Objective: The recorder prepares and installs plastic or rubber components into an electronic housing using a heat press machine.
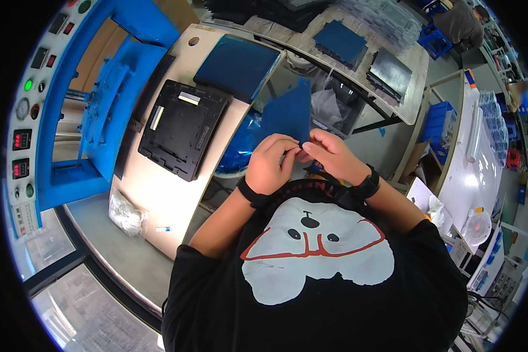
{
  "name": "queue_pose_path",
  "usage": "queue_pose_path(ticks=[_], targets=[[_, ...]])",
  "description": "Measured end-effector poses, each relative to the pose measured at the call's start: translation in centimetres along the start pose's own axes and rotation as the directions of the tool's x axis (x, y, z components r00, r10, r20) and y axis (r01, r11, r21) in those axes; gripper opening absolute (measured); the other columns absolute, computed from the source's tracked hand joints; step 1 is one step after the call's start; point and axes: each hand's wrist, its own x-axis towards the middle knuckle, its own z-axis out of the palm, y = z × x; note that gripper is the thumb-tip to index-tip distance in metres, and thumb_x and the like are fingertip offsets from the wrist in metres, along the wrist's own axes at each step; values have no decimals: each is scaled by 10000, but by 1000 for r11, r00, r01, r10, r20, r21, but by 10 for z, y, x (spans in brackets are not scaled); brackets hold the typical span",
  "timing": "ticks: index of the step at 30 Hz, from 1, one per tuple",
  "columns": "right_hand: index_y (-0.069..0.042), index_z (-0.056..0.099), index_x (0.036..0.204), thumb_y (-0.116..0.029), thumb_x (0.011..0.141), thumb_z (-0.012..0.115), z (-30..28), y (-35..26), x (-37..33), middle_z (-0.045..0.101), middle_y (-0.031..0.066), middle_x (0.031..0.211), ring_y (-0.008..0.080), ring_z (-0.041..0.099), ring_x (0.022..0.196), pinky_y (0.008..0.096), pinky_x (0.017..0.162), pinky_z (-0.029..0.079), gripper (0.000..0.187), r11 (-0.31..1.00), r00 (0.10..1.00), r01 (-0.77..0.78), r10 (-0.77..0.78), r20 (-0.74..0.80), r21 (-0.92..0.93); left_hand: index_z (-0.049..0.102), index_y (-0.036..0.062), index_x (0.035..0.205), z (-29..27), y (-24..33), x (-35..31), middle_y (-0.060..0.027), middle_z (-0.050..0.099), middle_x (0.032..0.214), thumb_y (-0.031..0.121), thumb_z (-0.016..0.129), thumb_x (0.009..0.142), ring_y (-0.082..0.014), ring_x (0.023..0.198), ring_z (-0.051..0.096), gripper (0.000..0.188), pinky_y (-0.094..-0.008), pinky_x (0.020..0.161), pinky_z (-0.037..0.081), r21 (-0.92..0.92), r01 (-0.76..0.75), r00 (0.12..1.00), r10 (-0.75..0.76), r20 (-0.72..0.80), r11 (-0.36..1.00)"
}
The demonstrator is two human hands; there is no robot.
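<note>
A thin flat blue panel (287,114) with small notches on its far edge is held up in front of my chest. My left hand (270,164) is closed, its thumb and fingertips pinched at the panel's near corner. My right hand (337,157) is closed at the same corner, its thumb against the edge and its fingertips almost touching the left ones. A small dark bit shows between the two hands; what it is I cannot make out. On the bench to the left lies a black moulded plastic fixture (179,129) with two pale strips on it.
Beyond the fixture, a flat piece under blue film (237,64) lies on the wooden bench (164,205). A blue press (108,111) with a control panel stands at far left. Blue panels (340,42) are stacked on the far table. A grey bin (349,108) stands below it. Someone sits at back right.
</note>
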Motion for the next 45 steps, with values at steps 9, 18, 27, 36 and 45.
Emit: queue_pose_path(ticks=[9, 18, 27, 36, 45], targets=[[7, 510, 944, -138, 996, 528, -16, 8, -4, 570, 31, 914, 111, 635, 922, 268, 810, 530, 155, 999, 998, -16, 13, 63, 50, 601, -8, 907, 9, 6, 0, -135, 664, 920, -23, 612, 870, -236, 812, 649, 42, -296, 732, 503, -131, 207, 977, -211, -24, 970], [3, 510, 924, -140, 1003, 514, -21, 6, -7, 521, 10, 886, 82, 583, 867, 263, 803, 512, 164, 999, 994, -41, 38, 102, 28, 564, -21, 1029, 16, 9, -10, -111, 639, 952, -8, 610, 903, -151, 793, 606, 135, -269, 729, 495, -273, 346, 936, -350, 35, 898], [13, 521, 922, -163, 1016, 484, -14, 9, -7, 536, 32, 862, 84, 553, 817, 264, 782, 504, 204, 998, 994, 57, -53, 96, -34, 662, 8, 1093, 5, 11, 2, -111, 634, 943, 7, 727, 799, -244, 768, 634, 301, -288, 683, 514, -17, 83, 994, -82, 72, 996], [22, 504, 897, -137, 999, 492, -16, 14, -8, 473, 15, 791, 74, 534, 755, 275, 753, 518, 190, 989, 996, 84, -81, 32, -118, 674, -9, 948, 6, 7, 7, -15, 649, 812, 73, 660, 909, -74, 713, 590, 92, -214, 633, 448, -253, 543, 839, -529, 126, 801], [10, 473, 834, -69, 959, 489, -21, 12, -11, 409, 1, 709, 59, 393, 651, 278, 735, 513, 149, 970, 985, 166, -170, -5, -175, 530, 2, 1015, 6, 3, 8, -22, 585, 852, 62, 522, 980, -66, 746, 534, 70, -215, 659, 423, -206, 596, 792, -611, -7, 776]])
